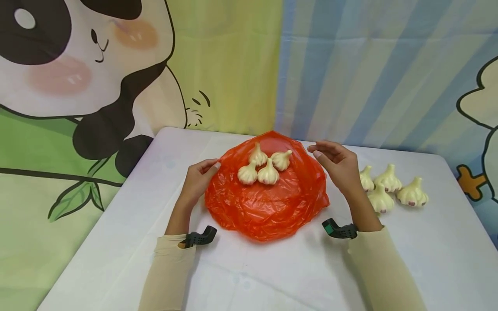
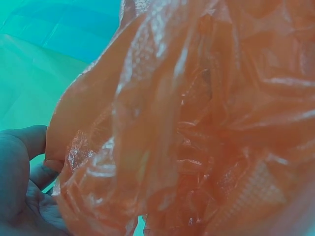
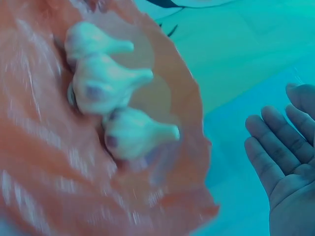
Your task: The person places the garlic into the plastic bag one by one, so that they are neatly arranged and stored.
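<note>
A crinkled red plastic bag [image 1: 258,216] lies spread on the table with several garlic bulbs [image 1: 268,173] grouped inside its upper part. At the bag's left edge, my left hand [image 1: 197,181] pinches the thin plastic between thumb and fingers. The left wrist view has that hand [image 2: 22,182] at its lower left, with the folded plastic filling most of the picture. My right hand [image 1: 340,166] is just off the bag's right side and holds nothing. Its fingers look extended in the right wrist view, apart from the plastic, with garlic bulbs [image 3: 106,83] to the left.
More garlic bulbs [image 1: 381,199] sit bunched on the table to the right, beyond my right wrist. The white table [image 1: 241,276] reaches back to a printed curtain [image 1: 229,65] with a panda on it. Each wrist wears a black camera mount [image 1: 340,229].
</note>
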Available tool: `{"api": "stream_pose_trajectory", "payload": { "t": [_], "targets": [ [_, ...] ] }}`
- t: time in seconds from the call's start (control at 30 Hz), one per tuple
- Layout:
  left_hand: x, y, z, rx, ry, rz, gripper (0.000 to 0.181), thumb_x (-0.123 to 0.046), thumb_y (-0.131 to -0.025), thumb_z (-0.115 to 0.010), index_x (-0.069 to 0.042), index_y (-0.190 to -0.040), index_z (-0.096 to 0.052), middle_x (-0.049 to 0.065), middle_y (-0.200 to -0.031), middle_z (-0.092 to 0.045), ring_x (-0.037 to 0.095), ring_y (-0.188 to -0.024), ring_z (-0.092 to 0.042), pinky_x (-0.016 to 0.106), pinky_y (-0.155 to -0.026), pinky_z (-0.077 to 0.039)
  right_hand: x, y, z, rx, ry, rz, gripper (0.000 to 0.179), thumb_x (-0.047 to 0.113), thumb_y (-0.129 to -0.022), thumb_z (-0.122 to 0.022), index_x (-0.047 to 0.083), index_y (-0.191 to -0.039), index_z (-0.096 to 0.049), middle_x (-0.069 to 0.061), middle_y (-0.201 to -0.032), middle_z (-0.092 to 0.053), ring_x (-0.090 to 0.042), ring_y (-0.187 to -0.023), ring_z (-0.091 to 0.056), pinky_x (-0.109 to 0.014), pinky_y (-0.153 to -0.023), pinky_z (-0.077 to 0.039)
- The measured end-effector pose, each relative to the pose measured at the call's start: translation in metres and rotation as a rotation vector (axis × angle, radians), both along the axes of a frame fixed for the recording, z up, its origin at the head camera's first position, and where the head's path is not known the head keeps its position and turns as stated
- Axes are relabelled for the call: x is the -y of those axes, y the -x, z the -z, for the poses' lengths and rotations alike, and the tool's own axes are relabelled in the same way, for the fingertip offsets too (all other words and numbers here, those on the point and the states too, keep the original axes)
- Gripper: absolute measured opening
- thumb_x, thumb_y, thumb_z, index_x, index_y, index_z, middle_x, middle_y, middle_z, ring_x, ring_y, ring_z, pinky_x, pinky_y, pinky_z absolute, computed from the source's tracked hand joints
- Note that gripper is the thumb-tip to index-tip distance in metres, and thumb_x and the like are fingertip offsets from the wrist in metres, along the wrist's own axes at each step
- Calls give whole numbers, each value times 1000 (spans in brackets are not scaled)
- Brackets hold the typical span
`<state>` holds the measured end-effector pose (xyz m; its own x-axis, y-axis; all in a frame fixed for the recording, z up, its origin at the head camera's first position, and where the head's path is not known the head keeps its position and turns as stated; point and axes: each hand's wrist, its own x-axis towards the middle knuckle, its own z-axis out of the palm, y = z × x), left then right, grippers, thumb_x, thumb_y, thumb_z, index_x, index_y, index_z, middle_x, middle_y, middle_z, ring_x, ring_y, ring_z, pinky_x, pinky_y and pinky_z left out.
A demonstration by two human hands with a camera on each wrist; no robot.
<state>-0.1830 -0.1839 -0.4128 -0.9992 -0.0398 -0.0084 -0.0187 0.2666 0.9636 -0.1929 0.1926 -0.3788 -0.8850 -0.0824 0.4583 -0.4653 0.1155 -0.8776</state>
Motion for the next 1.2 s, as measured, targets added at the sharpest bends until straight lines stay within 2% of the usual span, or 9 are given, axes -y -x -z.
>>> {"api": "stream_pose_trajectory", "payload": {
  "t": [0.17, 0.3, 0.5, 0.6, 0.9, 1.2],
  "targets": [
    [1, 0, 0, 0, -16, -10, 34, -31, -97, -61, -8, -121, -67, 9, -110, -67, 22, -98, -62, 27, -80, -53, -15, -7, 5, 51, -121, 52, 31, 7, -94, -65, 0, -124, -63, -16, -111, -68, -9, -101, -65, -21, -85, -50],
    [1, 1, 0, 4, -25, -9, 34, -30, -97, -61, -7, -121, -67, 9, -111, -66, 22, -98, -62, 26, -80, -53, -23, -20, 5, 82, -208, 82, 29, 6, -94, -64, -2, -122, -63, -18, -113, -67, -4, -100, -64, -18, -83, -50],
    [0, 3, 1, 13, -23, 4, 36, -32, -96, -62, -7, -123, -66, 9, -113, -66, 22, -100, -62, 26, -81, -53, -35, -47, -13, 36, -276, 124, 24, -1, -93, -63, -8, -115, -63, -26, -111, -65, -1, -98, -63, -16, -82, -49],
    [1, 2, 1, 18, -23, -4, 36, -32, -97, -61, -8, -123, -66, 9, -112, -66, 23, -99, -62, 26, -81, -53, -45, -53, -13, 23, -291, 141, 24, -3, -91, -63, -9, -114, -63, -26, -109, -65, -1, -97, -64, -15, -83, -48],
    [2, -2, 0, 29, -22, -4, 36, -31, -97, -61, -8, -124, -66, 9, -113, -65, 23, -100, -61, 25, -81, -53, -89, -56, 21, 26, -292, 223, 26, -4, -88, -67, -6, -114, -65, -8, -108, -69, -1, -100, -62, -10, -83, -46],
    [4, -1, 0, 7, -34, -7, 36, -31, -97, -62, -8, -123, -66, 10, -111, -66, 24, -97, -62, 26, -78, -54, -127, -65, 23, 31, -374, 376, 27, 3, -90, -68, -3, -116, -65, 3, -111, -67, 1, -102, -59, -7, -85, -43]
  ]
}}
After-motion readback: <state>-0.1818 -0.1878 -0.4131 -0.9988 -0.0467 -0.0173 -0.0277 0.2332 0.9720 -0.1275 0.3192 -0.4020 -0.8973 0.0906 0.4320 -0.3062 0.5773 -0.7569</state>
